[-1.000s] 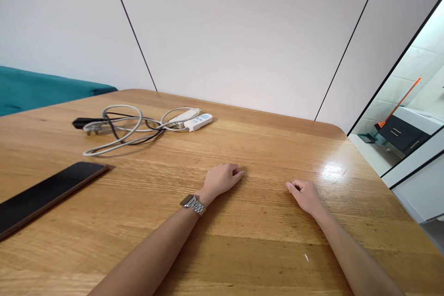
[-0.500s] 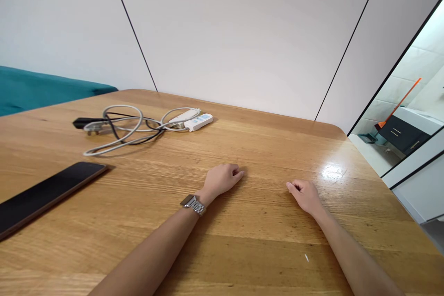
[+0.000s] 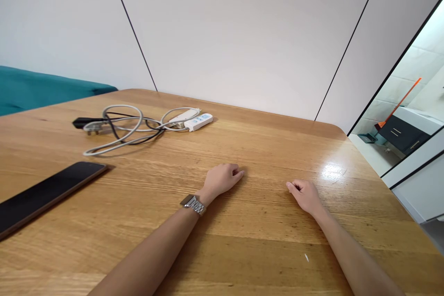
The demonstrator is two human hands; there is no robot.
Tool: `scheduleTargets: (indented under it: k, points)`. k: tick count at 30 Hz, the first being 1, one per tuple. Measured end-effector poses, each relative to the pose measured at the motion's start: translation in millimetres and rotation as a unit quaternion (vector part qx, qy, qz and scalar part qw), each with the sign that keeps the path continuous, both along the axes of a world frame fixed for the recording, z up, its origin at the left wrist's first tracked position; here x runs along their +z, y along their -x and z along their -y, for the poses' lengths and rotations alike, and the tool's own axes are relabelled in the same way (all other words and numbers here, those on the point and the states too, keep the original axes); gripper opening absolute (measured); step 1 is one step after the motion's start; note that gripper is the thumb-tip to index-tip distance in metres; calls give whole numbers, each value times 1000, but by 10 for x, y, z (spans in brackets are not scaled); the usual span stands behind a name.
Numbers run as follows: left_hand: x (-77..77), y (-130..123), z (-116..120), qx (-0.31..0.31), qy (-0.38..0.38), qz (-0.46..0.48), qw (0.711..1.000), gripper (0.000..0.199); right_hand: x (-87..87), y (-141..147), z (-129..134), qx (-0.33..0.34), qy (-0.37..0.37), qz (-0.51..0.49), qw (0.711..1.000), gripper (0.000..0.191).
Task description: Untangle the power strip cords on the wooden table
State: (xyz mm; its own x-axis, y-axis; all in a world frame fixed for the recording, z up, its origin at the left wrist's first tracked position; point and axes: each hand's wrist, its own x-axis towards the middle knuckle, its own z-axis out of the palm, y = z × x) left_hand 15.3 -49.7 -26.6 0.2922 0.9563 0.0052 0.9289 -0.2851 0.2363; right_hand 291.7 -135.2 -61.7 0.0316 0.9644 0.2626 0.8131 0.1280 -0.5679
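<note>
My left hand (image 3: 222, 179) rests on the wooden table (image 3: 263, 222) with its fingers curled into a loose fist and nothing visible in it. A watch (image 3: 194, 204) with a metal band is on that wrist. To the right, my right hand (image 3: 304, 194) also lies closed on the tabletop, its thumb against the curled fingers and no object showing. A gap of bare wood separates the two hands. Beyond my left hand, toward the back left, lie a white power strip (image 3: 199, 122) and tangled grey and black cables (image 3: 132, 132).
A dark tablet or phone (image 3: 45, 194) lies at the left. Behind the cables' left end is a teal seat (image 3: 52, 88). A white panelled wall (image 3: 236, 37) borders the table's back. Through an opening at right stand an orange broom (image 3: 398, 104) and a dark cabinet (image 3: 404, 133).
</note>
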Motion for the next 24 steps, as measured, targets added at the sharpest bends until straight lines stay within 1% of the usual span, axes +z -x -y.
scheduleTargets:
  k: [16,24]
  points:
    - [24,-11,15,-1,-2,-3,1000,36,34,19,14,0,5,3,1000,47]
    - [37,-13,18,-2,2,-2,1000,36,7,6,0,-2,-3,6,1000,46]
